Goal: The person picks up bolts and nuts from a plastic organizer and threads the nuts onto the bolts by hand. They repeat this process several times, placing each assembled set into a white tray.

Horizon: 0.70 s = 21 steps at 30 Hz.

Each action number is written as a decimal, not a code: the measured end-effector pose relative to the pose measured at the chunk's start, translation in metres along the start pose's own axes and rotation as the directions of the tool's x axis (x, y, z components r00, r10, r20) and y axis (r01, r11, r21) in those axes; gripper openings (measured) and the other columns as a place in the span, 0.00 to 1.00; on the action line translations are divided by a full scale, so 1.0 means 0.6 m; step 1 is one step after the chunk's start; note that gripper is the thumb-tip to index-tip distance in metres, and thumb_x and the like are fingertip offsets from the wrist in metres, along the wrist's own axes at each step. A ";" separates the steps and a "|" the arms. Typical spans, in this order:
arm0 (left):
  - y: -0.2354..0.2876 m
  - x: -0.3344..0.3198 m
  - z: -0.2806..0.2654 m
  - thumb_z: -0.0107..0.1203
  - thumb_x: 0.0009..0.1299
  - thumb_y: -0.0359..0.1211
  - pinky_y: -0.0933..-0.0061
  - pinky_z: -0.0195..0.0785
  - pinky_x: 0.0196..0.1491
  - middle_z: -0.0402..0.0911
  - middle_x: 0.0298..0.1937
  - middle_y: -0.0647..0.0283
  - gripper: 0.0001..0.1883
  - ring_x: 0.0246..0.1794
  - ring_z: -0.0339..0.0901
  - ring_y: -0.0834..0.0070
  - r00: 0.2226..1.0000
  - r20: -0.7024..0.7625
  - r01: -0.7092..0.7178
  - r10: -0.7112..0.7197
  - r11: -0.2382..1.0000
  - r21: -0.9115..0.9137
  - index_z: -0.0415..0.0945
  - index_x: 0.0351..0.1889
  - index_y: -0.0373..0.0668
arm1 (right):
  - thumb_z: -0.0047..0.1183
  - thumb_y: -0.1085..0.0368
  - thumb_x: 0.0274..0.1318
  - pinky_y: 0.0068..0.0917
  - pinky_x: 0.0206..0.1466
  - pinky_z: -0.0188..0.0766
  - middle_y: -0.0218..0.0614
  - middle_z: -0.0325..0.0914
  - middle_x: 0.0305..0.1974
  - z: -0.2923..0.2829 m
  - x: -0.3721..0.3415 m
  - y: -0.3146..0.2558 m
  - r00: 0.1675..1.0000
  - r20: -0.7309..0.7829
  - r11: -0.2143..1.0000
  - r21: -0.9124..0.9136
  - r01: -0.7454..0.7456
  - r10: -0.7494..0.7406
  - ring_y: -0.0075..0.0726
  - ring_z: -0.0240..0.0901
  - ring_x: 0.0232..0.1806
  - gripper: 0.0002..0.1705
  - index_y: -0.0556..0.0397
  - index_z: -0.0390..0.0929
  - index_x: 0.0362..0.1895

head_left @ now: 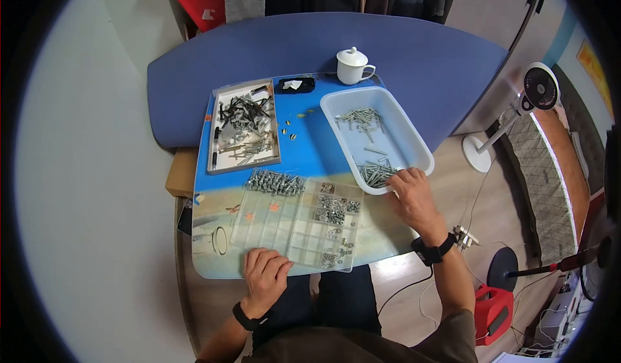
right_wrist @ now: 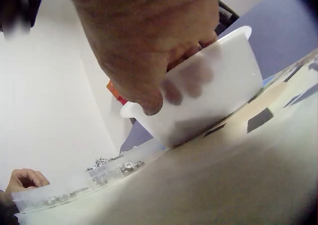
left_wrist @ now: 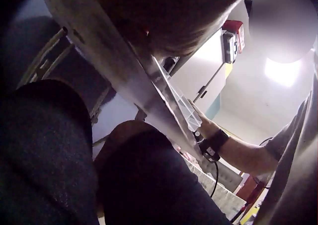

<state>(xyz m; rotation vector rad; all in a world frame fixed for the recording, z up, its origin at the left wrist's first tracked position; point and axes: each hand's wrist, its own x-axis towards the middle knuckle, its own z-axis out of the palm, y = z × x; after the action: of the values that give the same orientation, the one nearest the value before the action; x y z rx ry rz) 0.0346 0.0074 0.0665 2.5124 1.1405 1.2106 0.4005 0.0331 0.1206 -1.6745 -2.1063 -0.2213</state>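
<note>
My right hand (head_left: 417,201) grips the near rim of a white plastic tub (head_left: 414,144). In the right wrist view the thumb (right_wrist: 151,103) lies outside the wall, and the other fingers show through it from inside. Long screws (head_left: 376,173) lie in the tub close to these fingers, with another pile (head_left: 359,116) at its far end. At the table's front edge rests my left hand (head_left: 265,274), fingers loosely bent, beside the near edge of a clear compartment box (head_left: 275,224). That box holds bolts (head_left: 275,182) in its left part and nuts and washers (head_left: 335,212) in its right part.
A shallow carton (head_left: 244,166) of mixed screws stands at the back left. Behind the tub is a lidded white cup (head_left: 352,67); a small black packet (head_left: 296,85) lies left of it. Several small brass-coloured pieces (head_left: 293,137) lie between carton and tub.
</note>
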 end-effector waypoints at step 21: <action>-0.006 -0.016 0.009 0.69 0.56 0.28 0.62 0.64 0.45 0.78 0.34 0.65 0.10 0.39 0.75 0.63 0.995 -0.089 -0.042 0.045 0.998 0.038 0.77 0.32 0.44 | 0.65 0.67 0.43 0.42 0.47 0.63 0.34 0.77 0.34 0.001 -0.051 -0.031 0.992 -0.105 0.998 -0.005 -0.068 0.067 0.47 0.71 0.41 0.10 0.49 0.78 0.32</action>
<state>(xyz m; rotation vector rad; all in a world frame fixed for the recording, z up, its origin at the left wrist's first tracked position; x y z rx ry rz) 0.0325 0.0043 0.0555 2.5452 1.1427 1.3384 0.3878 0.0016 0.1097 -1.6978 -1.9714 -0.2914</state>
